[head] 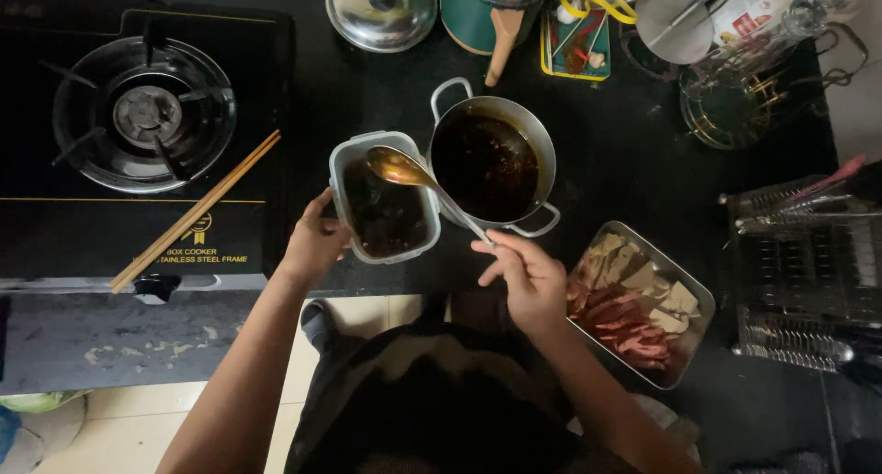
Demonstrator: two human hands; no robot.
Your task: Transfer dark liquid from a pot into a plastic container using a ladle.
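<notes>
My left hand [315,242] grips the left side of a clear plastic container [342,166] partly filled with dark brown sauce. My right hand [526,274] holds the handle of a metal ladle [397,168], whose bowl hovers over the container's top edge with sauce in it. Right beside the container stands a small steel pot [542,139] with two loop handles, full of the same dark sauce with flecks in it.
A gas burner [142,114] sits at the left with wooden chopsticks [195,213] lying on the cooker. A steel tray [684,345] of sliced meat and tofu lies at the right. A lid [381,15], jars and a wire rack [804,272] crowd the back and right.
</notes>
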